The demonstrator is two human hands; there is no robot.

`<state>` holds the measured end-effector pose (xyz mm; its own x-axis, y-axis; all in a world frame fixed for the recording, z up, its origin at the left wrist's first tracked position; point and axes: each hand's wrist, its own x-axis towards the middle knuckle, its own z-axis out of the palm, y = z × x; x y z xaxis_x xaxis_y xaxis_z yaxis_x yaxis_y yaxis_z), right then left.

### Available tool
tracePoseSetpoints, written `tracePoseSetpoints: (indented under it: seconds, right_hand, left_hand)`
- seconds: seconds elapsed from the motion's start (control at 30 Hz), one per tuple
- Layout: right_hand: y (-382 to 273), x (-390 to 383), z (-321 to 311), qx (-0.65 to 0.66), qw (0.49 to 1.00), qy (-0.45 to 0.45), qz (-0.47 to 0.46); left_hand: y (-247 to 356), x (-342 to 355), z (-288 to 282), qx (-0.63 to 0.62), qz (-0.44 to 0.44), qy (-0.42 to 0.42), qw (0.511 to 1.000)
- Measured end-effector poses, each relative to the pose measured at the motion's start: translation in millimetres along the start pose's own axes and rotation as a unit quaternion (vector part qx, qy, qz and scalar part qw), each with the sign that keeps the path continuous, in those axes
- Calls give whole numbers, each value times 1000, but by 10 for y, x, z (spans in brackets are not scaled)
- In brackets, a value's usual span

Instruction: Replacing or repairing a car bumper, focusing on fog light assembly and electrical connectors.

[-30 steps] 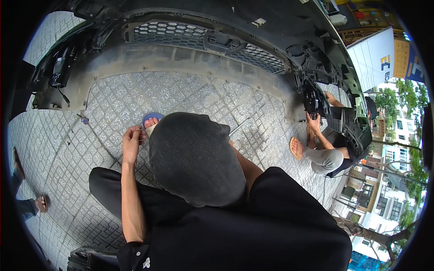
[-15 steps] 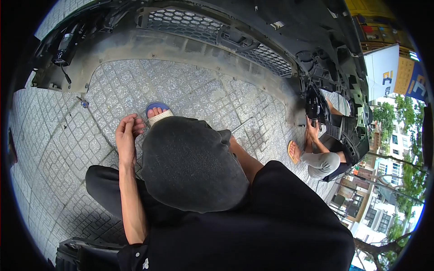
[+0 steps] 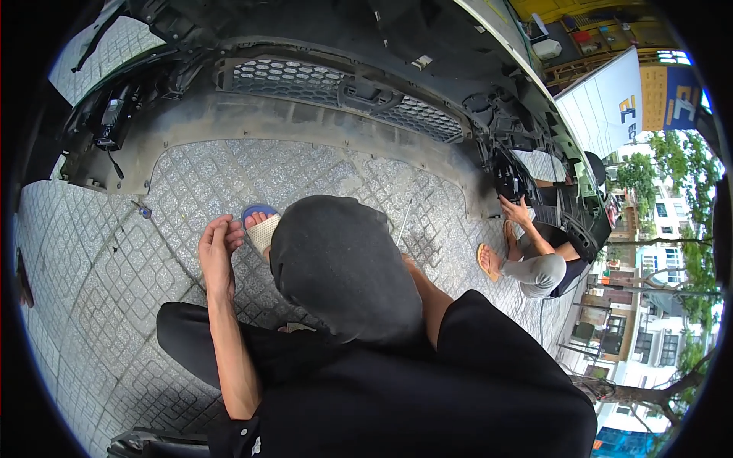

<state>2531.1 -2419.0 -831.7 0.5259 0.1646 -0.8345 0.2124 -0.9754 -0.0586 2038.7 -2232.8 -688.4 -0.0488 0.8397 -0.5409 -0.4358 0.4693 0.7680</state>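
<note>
My left hand hangs past my left knee, palm turned inward. Its fingers bend loosely, and I see nothing in them. Below it is grey patterned paving. My right forearm passes behind my raised knee in dark grey trousers, which hides my right hand. From behind that knee, in line with the forearm, a thin metal rod sticks out over the paving. Its handle end is hidden. Ahead of me lies a large dark car bumper with its inner side showing and a honeycomb grille in it.
At the right a crouching co-worker's hand touches a black lamp-like part at the bumper's end. A black unit with a dangling cable is at the left end. A small bluish piece lies on the paving.
The bumper sits lower in the picture as my view shifts. The metal rod has swung to a steeper angle. My left hand keeps its pose, while the co-worker's hand has shifted slightly on the lamp-like part.
</note>
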Motion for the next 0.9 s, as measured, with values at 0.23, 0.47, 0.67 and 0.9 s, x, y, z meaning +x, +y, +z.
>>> tracePoseSetpoints:
  seconds: [0.23,0.47,0.67,0.9]
  right_hand:
    - [670,127,-485,-285,936,158,-132]
    - [351,-176,-1880,-317,945,82,10]
    - [589,1270,-2250,-281,927,182,-170]
    - [-444,1701,-2446,-240,950,116,-164]
  left_hand:
    - [258,-120,363,-93,56,-51,993]
    - [464,-558,582,-135,121,3,983]
    - [546,-904,1343,10,248,50,967]
    - [811,-1027,2398,536,305,-197,762]
